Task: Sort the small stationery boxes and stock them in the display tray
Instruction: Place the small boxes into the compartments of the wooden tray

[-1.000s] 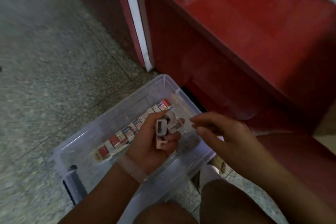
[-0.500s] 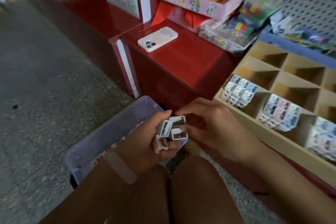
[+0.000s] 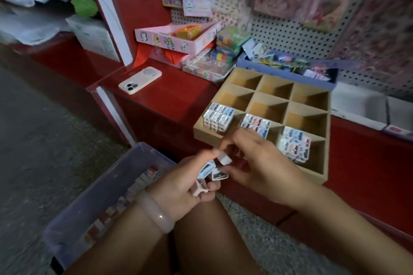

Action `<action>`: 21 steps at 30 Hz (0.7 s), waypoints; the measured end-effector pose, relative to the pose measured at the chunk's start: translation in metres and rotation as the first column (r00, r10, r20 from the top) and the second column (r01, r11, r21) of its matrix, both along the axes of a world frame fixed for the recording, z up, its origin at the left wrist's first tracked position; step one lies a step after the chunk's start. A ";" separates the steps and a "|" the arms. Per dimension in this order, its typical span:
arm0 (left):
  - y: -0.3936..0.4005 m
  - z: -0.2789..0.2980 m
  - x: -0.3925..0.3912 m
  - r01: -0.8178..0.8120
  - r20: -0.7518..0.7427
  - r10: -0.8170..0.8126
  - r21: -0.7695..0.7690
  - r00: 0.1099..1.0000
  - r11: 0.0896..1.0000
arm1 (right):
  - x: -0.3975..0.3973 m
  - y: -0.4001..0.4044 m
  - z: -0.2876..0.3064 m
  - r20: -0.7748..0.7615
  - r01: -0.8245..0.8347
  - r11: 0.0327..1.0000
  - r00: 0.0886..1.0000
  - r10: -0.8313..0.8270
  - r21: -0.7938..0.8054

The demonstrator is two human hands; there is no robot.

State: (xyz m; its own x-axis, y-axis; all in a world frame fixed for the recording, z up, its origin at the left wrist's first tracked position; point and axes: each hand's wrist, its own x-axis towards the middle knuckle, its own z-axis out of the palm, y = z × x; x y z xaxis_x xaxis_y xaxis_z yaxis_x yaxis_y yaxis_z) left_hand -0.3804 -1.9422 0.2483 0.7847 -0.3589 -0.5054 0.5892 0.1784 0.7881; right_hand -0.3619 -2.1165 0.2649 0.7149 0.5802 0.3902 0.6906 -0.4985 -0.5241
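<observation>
In the head view, the left hand (image 3: 185, 183) curls round a small cluster of stationery boxes (image 3: 211, 171), held low at the centre, above the person's knees. The right hand (image 3: 252, 163) meets it from the right, thumb and fingertips pinching one white box (image 3: 224, 159) at the top of the cluster; motion blur hides exactly how the fingers lie. Just beyond the hands, on the red counter (image 3: 178, 94), sits the wooden display tray (image 3: 263, 98), a grid of compartments. The three nearest compartments already hold tight stacks of boxes; the six farther ones look bare. To the near left, on the floor, a clear plastic bin (image 3: 93, 196) holds more boxes in a row. A phone (image 3: 140, 80) lies on the counter's far left.

The likely trouble is the crowded grip: drawing one box out could loosen the others, and they would probably fall between the knees or onto the floor. A mixed design could also land in the wrong compartment, since the prints are tiny and hard to tell apart here.
</observation>
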 end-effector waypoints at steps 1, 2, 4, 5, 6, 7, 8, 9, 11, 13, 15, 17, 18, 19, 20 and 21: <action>-0.007 0.000 0.000 0.009 -0.005 -0.009 -0.022 1.000 1.000 | -0.002 -0.010 0.003 -0.026 -0.002 1.000 1.000 0.003 0.020; -0.015 0.004 0.000 0.033 -0.013 -0.034 -0.048 0.999 0.998 | -0.003 -0.019 0.007 -0.068 0.002 0.999 0.998 0.001 0.048; -0.029 0.007 0.001 0.033 -0.021 -0.035 -0.107 0.999 0.994 | -0.003 -0.037 0.012 -0.188 0.030 0.995 0.982 -0.010 0.099; -0.035 0.009 0.001 0.039 -0.016 -0.042 -0.132 0.999 0.990 | -0.003 -0.045 0.014 -0.241 0.037 0.993 0.971 -0.010 0.110; -0.040 0.013 0.001 0.072 0.018 -0.070 -0.155 0.997 0.985 | -0.003 -0.052 0.015 -0.279 0.037 0.992 0.960 -0.003 0.117; -0.046 0.016 0.001 0.117 0.072 -0.106 -0.167 0.992 0.979 | -0.003 -0.058 0.016 -0.311 0.039 0.990 0.950 0.004 0.132; -0.053 0.020 0.001 0.158 0.119 -0.138 -0.183 0.983 0.970 | -0.003 -0.063 0.017 -0.342 0.053 0.986 0.940 0.004 0.156; -0.058 0.023 0.002 0.183 0.152 -0.155 -0.193 0.976 0.964 | -0.004 -0.068 0.017 -0.371 0.074 0.979 0.928 0.002 0.190; -0.067 0.024 0.005 0.220 0.174 -0.186 -0.202 0.967 0.954 | -0.006 -0.077 0.017 -0.429 0.116 0.959 0.903 0.007 0.260; -0.078 0.023 0.009 0.262 0.173 -0.227 -0.220 0.958 0.940 | -0.008 -0.086 0.015 -0.467 0.147 0.943 0.884 0.010 0.299; -0.090 0.024 0.013 0.268 0.147 -0.243 -0.189 0.959 0.945 | -0.010 -0.096 0.013 -0.491 0.171 0.937 0.871 0.000 0.304; -0.102 0.020 0.016 0.234 0.087 -0.223 -0.145 0.971 0.961 | -0.008 -0.108 0.011 -0.466 0.201 0.944 0.883 -0.059 0.261; -0.108 0.018 0.018 0.202 0.047 -0.198 -0.129 0.979 0.971 | -0.006 -0.116 0.009 -0.455 0.241 0.940 0.884 -0.109 0.243; -0.113 0.016 0.021 0.163 -0.001 -0.164 -0.112 0.986 0.980 | -0.002 -0.125 0.006 -0.435 0.300 0.928 0.882 -0.182 0.219; -0.117 0.012 0.025 0.119 -0.053 -0.125 -0.103 0.991 0.988 | 0.003 -0.136 0.002 -0.379 0.378 0.911 0.877 -0.297 0.162; -0.118 0.009 0.028 0.069 -0.103 -0.079 -0.103 0.992 0.992 | 0.008 -0.147 -0.003 -0.280 0.476 0.877 0.853 -0.441 0.068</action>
